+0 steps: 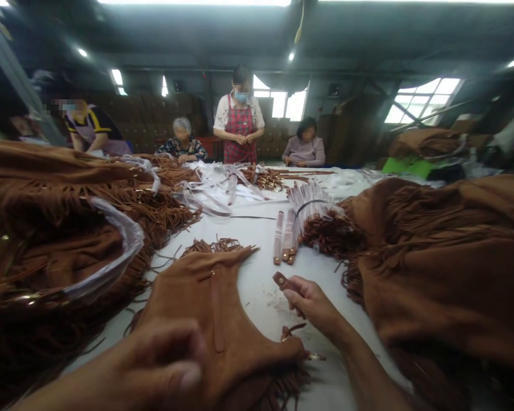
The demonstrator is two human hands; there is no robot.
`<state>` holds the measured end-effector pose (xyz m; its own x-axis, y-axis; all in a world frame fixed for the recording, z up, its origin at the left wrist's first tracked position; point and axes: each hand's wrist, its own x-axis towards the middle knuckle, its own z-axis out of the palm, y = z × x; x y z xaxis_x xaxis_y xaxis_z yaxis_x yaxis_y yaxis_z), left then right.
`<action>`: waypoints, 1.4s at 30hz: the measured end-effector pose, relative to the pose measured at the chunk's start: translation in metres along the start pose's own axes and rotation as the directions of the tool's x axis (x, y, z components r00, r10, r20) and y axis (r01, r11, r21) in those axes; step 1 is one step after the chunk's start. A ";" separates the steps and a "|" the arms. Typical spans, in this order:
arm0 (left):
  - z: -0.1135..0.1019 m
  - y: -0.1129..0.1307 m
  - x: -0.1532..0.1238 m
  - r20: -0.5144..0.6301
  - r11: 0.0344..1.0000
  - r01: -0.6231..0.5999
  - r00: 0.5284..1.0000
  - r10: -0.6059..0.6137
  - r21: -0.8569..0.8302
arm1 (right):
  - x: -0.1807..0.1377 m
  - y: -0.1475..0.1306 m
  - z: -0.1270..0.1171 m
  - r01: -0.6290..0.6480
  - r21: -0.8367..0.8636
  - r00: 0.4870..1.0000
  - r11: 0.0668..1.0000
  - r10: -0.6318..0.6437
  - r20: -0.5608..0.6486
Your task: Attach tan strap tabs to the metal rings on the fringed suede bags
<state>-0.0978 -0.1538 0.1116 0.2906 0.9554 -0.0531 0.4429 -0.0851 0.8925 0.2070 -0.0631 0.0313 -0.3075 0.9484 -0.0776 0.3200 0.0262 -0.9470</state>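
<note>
A brown suede bag point(235, 319) with fringe lies flat in front of me, a narrow strap with a small metal fitting along its face. Over its near left part is my left hand point(154, 359), slightly blurred. Its fingers are curled, with a gap to the thumb and nothing visible between them. To the right of the bag, my right hand point(310, 299) pinches a short brown leather strap point(281, 280) with a round metal stud near its end. The strap's other end is hidden by the fingers. Beyond that hand, several similar straps point(288, 237) in clear wrapping lie on the table.
Fringed brown suede bags point(68, 240) are heaped at left, and more brown suede point(445, 262) at right. A bundle of wrapped straps point(310, 202) stands near the right heap. White strips point(223, 185) cover the far white table point(257, 228). Several people point(240, 123) are beyond it.
</note>
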 end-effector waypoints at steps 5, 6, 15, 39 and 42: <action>0.042 0.002 0.111 0.041 0.992 -0.121 0.992 0.119 0.033 | -0.008 -0.012 0.003 -0.019 0.149 0.998 0.989 0.010 0.062; 0.055 0.000 0.127 0.048 0.993 -0.117 0.992 0.118 -0.008 | -0.009 -0.011 0.004 -0.023 0.173 0.997 0.985 0.009 0.079; 0.107 -0.040 0.158 0.246 0.980 0.109 0.967 -0.066 -0.166 | 0.000 0.003 0.009 -0.083 0.120 0.976 0.989 0.056 0.213; 0.015 -0.035 0.242 0.064 0.872 -0.030 0.998 -0.001 0.488 | 0.009 0.023 0.037 -0.180 0.105 0.982 0.978 0.173 0.070; 0.017 -0.047 0.272 0.176 0.841 -0.031 0.981 -0.077 0.540 | 0.010 0.024 0.033 -0.247 0.216 0.968 0.945 0.235 0.084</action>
<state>-0.0252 0.1050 0.0479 0.4002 0.8944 -0.1999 0.8218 -0.2537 0.5103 0.1817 -0.0635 -0.0021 -0.2976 0.8982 -0.3235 0.1851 -0.2781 -0.9426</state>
